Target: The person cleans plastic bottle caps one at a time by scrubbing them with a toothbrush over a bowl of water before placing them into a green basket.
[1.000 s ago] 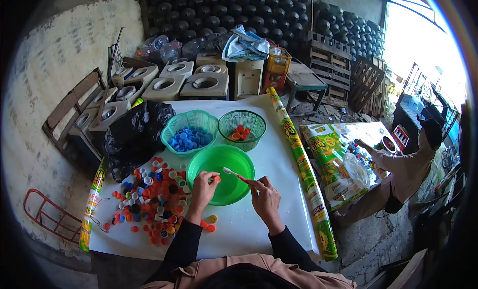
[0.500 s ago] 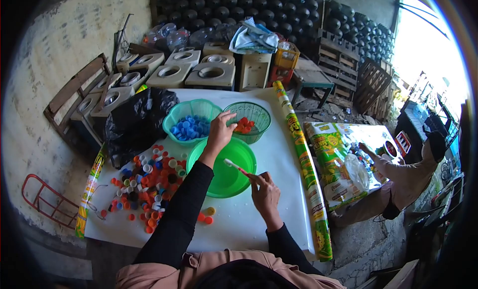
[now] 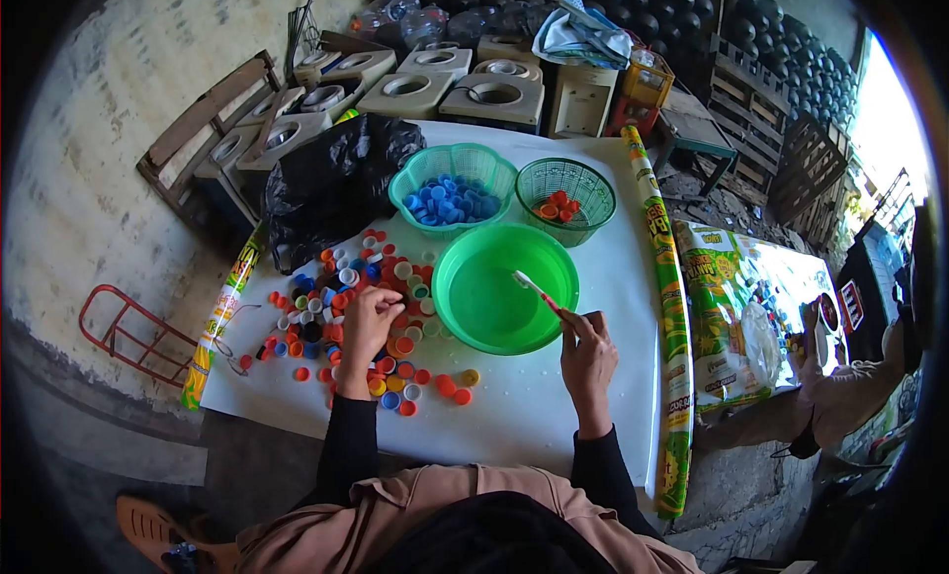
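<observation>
My right hand (image 3: 589, 361) grips a red-and-white toothbrush (image 3: 539, 292), its bristle end tilted over the round green basin (image 3: 568, 322). The basin appears to hold water. My left hand (image 3: 368, 335) is over the scattered bottle caps (image 3: 295, 322), with fingers curled and tips close together; what lies between them, if anything, is hidden. The loose caps are red, orange, white, blue and yellow. Behind the basin, a pale green basket (image 3: 403, 190) holds blue caps (image 3: 450, 200). Right of it, a darker green basket (image 3: 591, 186) contains several orange-red caps (image 3: 560, 207).
A black plastic bag (image 3: 331, 178) lies at the white table's (image 3: 494, 431) back left. Rolled patterned sheeting (image 3: 672, 347) lines the right edge. Another person (image 3: 840, 396) works at a second table on the right. Old stove-like blocks (image 3: 405, 88) stand behind.
My left hand has moved from above the darker green basket back to the loose caps. My right hand still holds the toothbrush over the basin. The camera view has shifted.
</observation>
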{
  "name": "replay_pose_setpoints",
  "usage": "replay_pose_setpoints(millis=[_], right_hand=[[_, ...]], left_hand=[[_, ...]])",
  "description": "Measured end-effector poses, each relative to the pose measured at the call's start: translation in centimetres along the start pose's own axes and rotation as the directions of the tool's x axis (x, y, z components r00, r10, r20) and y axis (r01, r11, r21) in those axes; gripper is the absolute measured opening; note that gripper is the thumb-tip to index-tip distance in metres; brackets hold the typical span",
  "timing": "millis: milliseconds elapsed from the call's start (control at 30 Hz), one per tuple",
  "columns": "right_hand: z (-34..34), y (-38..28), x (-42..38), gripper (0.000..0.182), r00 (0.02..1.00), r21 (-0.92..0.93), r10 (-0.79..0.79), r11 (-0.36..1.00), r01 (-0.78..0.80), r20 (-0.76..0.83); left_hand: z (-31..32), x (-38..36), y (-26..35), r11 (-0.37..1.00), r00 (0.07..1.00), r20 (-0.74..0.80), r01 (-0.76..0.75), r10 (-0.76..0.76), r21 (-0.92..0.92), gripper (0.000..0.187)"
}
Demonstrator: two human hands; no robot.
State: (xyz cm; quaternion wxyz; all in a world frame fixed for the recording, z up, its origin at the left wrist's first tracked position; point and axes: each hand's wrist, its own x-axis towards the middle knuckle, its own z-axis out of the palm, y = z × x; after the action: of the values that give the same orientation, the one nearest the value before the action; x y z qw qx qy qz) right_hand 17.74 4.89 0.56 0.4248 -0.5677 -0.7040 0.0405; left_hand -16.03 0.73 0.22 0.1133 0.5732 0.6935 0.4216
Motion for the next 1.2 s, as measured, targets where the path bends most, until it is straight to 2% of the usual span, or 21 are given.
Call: replay_pose_setpoints(millis=[67, 233, 333, 433, 533, 633, 733, 833, 933, 1033, 1133, 1200], right_hand=[[0.0, 0.1, 0.1, 0.013, 1.0, 0.008, -0.002, 1.0, 0.002, 0.006], [0.1, 0.2, -0.1, 0.013, 1.0, 0.01, -0.009, 1.0, 0.009, 0.004], [0.2, 0.3, -0.1, 0.013, 1.0, 0.011, -0.019, 1.0, 0.019, -0.004], [0.1, 0.1, -0.2, 0.013, 1.0, 0.013, -0.008, 1.0, 0.008, 0.002], [0.4, 0.1, -0.3, 0.012, 1.0, 0.061, 0.003, 0.998, -0.001, -0.022], [0.3, -0.1, -0.3, 0.013, 1.0, 0.033, 0.002, 0.999, -0.002, 0.005], [0.3, 0.0, -0.3, 0.013, 1.0, 0.033, -0.002, 0.999, 0.002, 0.01], [0.2, -0.1, -0.3, 0.013, 1.0, 0.031, 0.008, 0.999, -0.009, 0.021], [0.2, 0.0, -0.3, 0.013, 1.0, 0.033, 0.004, 0.999, -0.005, 0.025], [0.2, 0.0, -0.3, 0.014, 1.0, 0.044, 0.008, 0.999, -0.009, 0.025], [0.2, 0.0, -0.3, 0.014, 1.0, 0.041, 0.002, 0.999, -0.003, 0.026], [0.2, 0.1, -0.3, 0.014, 1.0, 0.046, -0.001, 0.999, -0.001, 0.026]], left_hand=[[0.9, -1.0, -0.7, 0.994, 0.997, 0.05, 0.051, -0.056, 0.094, 0.022], [2.9, -2.1, -3.2, 0.9, 0.981, 0.066, -0.195, 0.185, 0.391, 0.034], [3.1, -2.1, -3.6, 0.875, 0.98, 0.075, -0.197, 0.183, 0.441, 0.034], [2.4, -2.2, -3.0, 0.914, 0.987, 0.054, -0.162, 0.153, 0.371, 0.032], [1.9, -2.5, -2.2, 0.978, 0.999, 0.026, -0.052, 0.048, 0.2, 0.027], [1.3, -2.7, -1.9, 0.998, 0.999, 0.012, 0.035, -0.035, 0.054, 0.028], [0.9, -3.0, -2.2, 0.995, 0.997, 0.041, 0.062, -0.059, -0.082, 0.03], [0.2, -3.3, -1.2, 0.998, 0.998, 0.022, 0.065, -0.065, 0.013, 0.031], [0.6, -3.1, -1.8, 0.987, 1.0, -0.001, -0.011, 0.011, 0.16, 0.03], [1.8, -2.5, -1.4, 0.965, 0.986, -0.048, -0.146, 0.16, 0.219, 0.028], [3.4, -1.9, -1.3, 0.924, 0.972, -0.018, -0.217, 0.235, 0.316, 0.021], [4.1, -1.9, -2.0, 0.879, 0.976, 0.039, -0.208, 0.212, 0.43, 0.015]])
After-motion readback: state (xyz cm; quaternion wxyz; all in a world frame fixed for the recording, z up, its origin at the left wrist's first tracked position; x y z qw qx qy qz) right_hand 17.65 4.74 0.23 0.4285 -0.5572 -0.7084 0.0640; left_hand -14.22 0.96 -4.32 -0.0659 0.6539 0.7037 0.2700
